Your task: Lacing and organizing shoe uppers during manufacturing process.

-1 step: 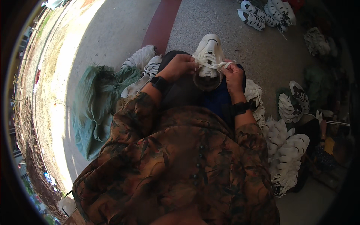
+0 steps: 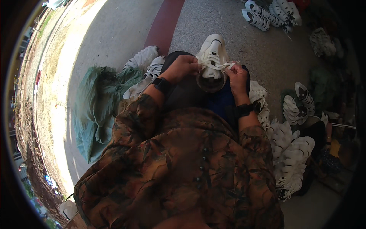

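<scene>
A white lace-up shoe [image 2: 213, 47] lies on my lap between my knees, its toe pointing away and its dark-lined opening facing me. A pale shoelace [image 2: 216, 66] runs across the front of its tongue, crossed or knotted in the middle. On the left side of the shoe, my left hand [image 2: 185, 66] is closed in a pinch on one part of the lace. Opposite it, my right hand [image 2: 236, 74] pinches the other part, where a loop sticks out above the fingers. Both hands are level and close to the shoe's sides. The fingertips are partly hidden.
A green mesh sack [image 2: 97, 110] slumps at my left beside stacked white shoe pieces [image 2: 141, 59]. More white stacks [image 2: 297, 156] sit close at my right, with others [image 2: 263, 17] farther off on the speckled floor [image 2: 213, 19]. A person's arm [image 2: 328, 131] shows at the right edge.
</scene>
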`<state>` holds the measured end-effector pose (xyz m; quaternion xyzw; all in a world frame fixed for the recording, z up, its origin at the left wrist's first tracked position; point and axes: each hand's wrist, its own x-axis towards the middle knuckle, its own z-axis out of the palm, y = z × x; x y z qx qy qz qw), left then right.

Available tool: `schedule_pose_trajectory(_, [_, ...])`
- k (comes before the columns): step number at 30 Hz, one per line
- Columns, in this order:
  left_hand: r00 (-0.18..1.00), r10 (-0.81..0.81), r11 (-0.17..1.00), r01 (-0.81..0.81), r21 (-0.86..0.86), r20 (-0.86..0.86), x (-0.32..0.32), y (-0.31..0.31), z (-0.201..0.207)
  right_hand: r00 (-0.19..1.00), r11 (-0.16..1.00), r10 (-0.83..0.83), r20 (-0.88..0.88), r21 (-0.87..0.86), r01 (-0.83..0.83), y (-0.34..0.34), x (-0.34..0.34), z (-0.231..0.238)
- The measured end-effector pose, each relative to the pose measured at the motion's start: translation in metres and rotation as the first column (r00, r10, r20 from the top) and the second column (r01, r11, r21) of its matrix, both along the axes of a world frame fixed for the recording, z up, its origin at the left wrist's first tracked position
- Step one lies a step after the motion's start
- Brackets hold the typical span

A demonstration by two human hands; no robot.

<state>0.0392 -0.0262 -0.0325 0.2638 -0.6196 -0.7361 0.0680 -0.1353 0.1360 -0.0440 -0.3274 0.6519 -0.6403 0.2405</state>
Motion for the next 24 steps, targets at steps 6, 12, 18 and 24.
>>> schedule_pose_trajectory(6, [0.998,0.008,0.998,-0.012,-0.059,-0.06,-0.001,0.005,0.0,0.659,0.971,-0.026,-0.752,0.139,0.197,-0.008,0.012,0.006])
schedule_pose_trajectory(12, [0.997,0.075,0.985,-0.079,-0.152,-0.034,-0.001,0.011,0.003,0.821,0.841,0.268,-0.505,0.537,0.056,-0.014,0.002,0.023])
schedule_pose_trajectory(18, [0.973,0.209,0.953,-0.226,-0.203,-0.099,0.0,0.018,0.005,0.484,0.927,0.132,-0.865,0.28,0.248,-0.002,0.025,0.021])
schedule_pose_trajectory(24, [0.964,0.266,0.907,-0.254,-0.335,-0.01,-0.004,0.021,0.006,0.412,0.887,0.297,-0.861,0.408,0.214,0.008,0.033,0.025])
